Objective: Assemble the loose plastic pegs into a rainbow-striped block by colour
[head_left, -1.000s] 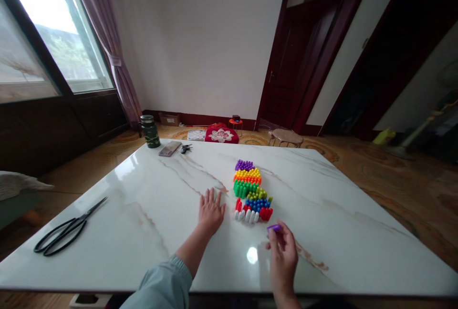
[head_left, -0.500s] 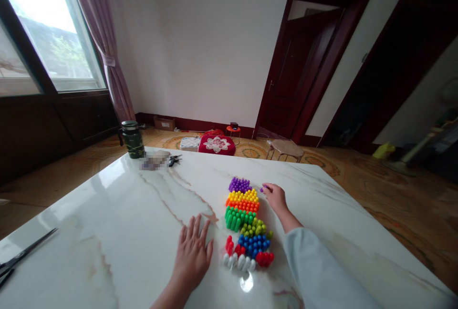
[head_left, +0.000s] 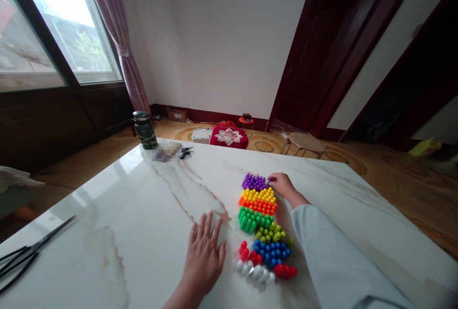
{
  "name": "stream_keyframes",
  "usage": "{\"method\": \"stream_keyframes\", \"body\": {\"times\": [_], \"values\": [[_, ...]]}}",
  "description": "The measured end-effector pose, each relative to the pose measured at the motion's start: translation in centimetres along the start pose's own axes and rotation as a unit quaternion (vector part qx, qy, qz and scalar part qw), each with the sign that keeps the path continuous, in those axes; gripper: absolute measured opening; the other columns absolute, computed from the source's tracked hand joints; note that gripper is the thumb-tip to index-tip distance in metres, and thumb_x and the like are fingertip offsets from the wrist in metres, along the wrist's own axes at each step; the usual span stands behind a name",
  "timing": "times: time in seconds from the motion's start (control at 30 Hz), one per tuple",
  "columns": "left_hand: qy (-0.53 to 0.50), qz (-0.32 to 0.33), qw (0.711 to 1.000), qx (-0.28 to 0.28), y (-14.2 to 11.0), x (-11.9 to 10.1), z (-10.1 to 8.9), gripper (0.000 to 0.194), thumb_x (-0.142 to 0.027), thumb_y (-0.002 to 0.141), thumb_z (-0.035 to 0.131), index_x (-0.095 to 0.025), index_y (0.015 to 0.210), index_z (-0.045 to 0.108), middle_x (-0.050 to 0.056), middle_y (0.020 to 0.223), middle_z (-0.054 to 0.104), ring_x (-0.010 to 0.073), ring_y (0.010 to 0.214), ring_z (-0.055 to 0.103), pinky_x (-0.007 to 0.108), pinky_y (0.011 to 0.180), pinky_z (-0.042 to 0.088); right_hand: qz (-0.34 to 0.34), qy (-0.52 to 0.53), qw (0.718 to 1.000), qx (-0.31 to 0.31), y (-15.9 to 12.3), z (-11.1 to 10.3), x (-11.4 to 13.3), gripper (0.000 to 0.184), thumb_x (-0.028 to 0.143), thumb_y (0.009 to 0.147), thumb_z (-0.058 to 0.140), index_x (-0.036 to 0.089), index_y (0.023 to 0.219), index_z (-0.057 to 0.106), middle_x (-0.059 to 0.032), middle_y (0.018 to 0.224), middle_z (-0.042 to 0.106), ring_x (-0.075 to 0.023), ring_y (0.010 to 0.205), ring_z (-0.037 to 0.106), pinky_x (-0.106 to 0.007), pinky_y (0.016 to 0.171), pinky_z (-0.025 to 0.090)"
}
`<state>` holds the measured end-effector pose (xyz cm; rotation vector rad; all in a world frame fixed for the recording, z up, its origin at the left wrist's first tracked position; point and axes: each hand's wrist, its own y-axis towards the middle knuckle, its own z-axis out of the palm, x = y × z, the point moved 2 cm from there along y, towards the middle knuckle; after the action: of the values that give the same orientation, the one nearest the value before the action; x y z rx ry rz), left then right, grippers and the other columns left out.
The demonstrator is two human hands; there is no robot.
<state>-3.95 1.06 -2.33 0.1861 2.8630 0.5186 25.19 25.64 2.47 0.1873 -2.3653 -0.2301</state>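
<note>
My left hand (head_left: 204,254) lies flat on the white marbled table (head_left: 143,252), fingers spread, left of the colored pieces. At the right end of the purple group (head_left: 255,182), my right hand (head_left: 282,184) pinches a small purple bead-like piece (head_left: 270,182). Toward me run groups of the same knobbly kind: yellow (head_left: 258,195), orange (head_left: 258,206), green (head_left: 255,219), olive (head_left: 271,232), blue (head_left: 272,252), red (head_left: 285,271) and white or clear (head_left: 255,271). Each group packs several pieces side by side.
Black-handled scissors (head_left: 34,249) lie at the table's left. A camouflage flask (head_left: 145,130), a blurred-out item (head_left: 166,151) and dark keys or a small tool (head_left: 185,152) are at the far edge. Beyond stand a red-covered stool (head_left: 229,137) and a round stool (head_left: 306,142).
My right hand has brought the purple piece left, up against the purple group. My left hand stays flat on the table. The whole view has shifted slightly.
</note>
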Motion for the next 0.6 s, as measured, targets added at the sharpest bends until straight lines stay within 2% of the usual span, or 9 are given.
{"method": "stream_keyframes", "body": {"times": [0.33, 0.47, 0.53, 0.6], "values": [[0.001, -0.008, 1.0, 0.012, 0.0, -0.1, -0.2, 0.057, -0.034, 0.089, 0.048, -0.026, 0.145, 0.04, 0.009, 0.156, 0.028, 0.0301, 0.144, 0.025, 0.053, 0.115, 0.023, -0.003, 0.046, 0.999, 0.013, -0.6, 0.4, 0.6, 0.025, 0.005, 0.058, 0.058, 0.017, 0.074, 0.074, -0.0037, 0.072, 0.074, -0.0185, 0.071, 0.069, -0.028, 0.073, 0.054], [-0.012, -0.011, 1.0, 0.012, 0.2, -0.3, -0.4, 0.057, -0.033, 0.088, 0.05, -0.025, 0.144, 0.042, 0.01, 0.156, 0.03, 0.0312, 0.144, 0.026, 0.053, 0.115, 0.022, 0.009, 0.041, 0.998, -0.05, -2.2, -0.8, 0.3, 0.028, 0.013, 0.063, 0.056, 0.014, 0.085, 0.073, -0.0087, 0.083, 0.075, -0.0204, 0.077, 0.069, -0.032, 0.079, 0.053], [-0.022, -0.018, 0.999, 0.015, 0.3, -0.5, -0.8, 0.057, -0.034, 0.088, 0.051, -0.025, 0.143, 0.043, 0.009, 0.156, 0.03, 0.031, 0.144, 0.025, 0.052, 0.116, 0.021, 0.022, 0.037, 0.995, -0.094, -4.3, -1.7, 0.1, 0.033, 0.021, 0.068, 0.055, 0.013, 0.096, 0.07, -0.0123, 0.093, 0.073, -0.022, 0.081, 0.068, -0.037, 0.083, 0.052], [-0.032, -0.033, 0.999, 0.021, 0.3, -0.7, -1.3, 0.056, -0.038, 0.089, 0.05, -0.025, 0.143, 0.044, 0.009, 0.156, 0.03, 0.0304, 0.145, 0.023, 0.051, 0.117, 0.019, 0.039, 0.044, 0.988, -0.14, -7.7, -2.6, 0.0, 0.04, 0.03, 0.072, 0.054, 0.013, 0.105, 0.066, -0.0141, 0.1, 0.071, -0.0238, 0.086, 0.067, -0.042, 0.086, 0.051]]}}
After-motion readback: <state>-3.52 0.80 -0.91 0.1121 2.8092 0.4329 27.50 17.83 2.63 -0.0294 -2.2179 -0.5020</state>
